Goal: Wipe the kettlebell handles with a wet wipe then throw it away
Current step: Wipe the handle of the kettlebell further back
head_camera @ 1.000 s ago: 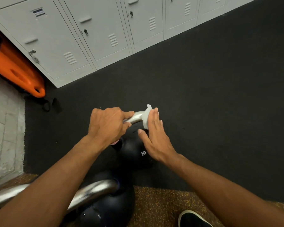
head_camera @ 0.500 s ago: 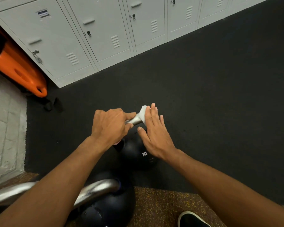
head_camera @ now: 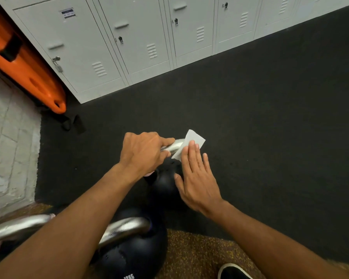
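Centre frame: my left hand [head_camera: 143, 152] clenches the kettlebell handle [head_camera: 174, 146]; my right hand [head_camera: 197, 178], fingers straight, presses the wet wipe [head_camera: 193, 138] on its right end. Black mat [head_camera: 270, 127] spreads rightward, lockers [head_camera: 149, 37] along top.

The far handle [head_camera: 174, 146] is made of bare metal — silver, smooth and shiny, with bright light seen on it. The near handle [head_camera: 127, 226] is made of the same shiny metal. The wipe [head_camera: 195, 137] is thin, white and matt; whether it is paper or cloth cannot be told. The near ball [head_camera: 133, 256] is dark, smooth and a little glossy. The floor [head_camera: 270, 127] is black, matt and finely grainy, like rubber. The mat [head_camera: 189, 254] is rough and brown, dotted with yellow specks. The lockers [head_camera: 145, 37] are made of painted metal — pale grey, smooth and dull. The board [head_camera: 28, 73] is made of hard orange plastic with a soft shine. The wall [head_camera: 8, 148] is built of pale, rough stone blocks.
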### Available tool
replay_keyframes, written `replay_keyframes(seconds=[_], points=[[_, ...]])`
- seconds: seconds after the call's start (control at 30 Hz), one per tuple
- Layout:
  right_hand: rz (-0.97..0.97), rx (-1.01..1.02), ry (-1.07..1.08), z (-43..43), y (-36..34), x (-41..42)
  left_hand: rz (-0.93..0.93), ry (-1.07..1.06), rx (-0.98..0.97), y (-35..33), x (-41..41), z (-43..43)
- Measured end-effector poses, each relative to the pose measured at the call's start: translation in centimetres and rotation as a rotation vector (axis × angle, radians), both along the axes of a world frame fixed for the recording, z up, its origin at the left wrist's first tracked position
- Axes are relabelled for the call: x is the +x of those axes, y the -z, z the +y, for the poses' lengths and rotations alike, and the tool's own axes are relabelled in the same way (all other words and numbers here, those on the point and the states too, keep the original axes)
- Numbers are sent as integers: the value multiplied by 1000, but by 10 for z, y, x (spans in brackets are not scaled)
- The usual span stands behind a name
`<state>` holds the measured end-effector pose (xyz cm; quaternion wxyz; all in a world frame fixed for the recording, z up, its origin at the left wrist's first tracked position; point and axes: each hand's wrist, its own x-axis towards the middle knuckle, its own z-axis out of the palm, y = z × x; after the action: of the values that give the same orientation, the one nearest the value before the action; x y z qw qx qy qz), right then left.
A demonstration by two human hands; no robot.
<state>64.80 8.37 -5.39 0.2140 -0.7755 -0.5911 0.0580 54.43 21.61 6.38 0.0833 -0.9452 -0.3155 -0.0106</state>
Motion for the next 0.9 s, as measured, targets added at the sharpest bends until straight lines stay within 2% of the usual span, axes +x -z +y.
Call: replay_keyframes(seconds=[0.1, 0.27, 0.33, 0.6, 0.77, 0.9], points=[[12, 29, -16, -4, 1, 2, -6, 1, -10, -1, 1, 0], [233, 267, 124, 13, -16, 19, -5, -20, -61, -1, 0, 3], [264, 285, 112, 21, -26, 34, 2, -17, -63, -2, 0, 3], [250, -142, -109, 30, -62, 75, 31, -57, -103, -10, 3, -2], [209, -173, -116, 32, -77, 81, 43, -71, -166, -19, -1, -5], [218, -153, -86, 31, -88, 85, -42, -129, -275, -24, -1, -5]])
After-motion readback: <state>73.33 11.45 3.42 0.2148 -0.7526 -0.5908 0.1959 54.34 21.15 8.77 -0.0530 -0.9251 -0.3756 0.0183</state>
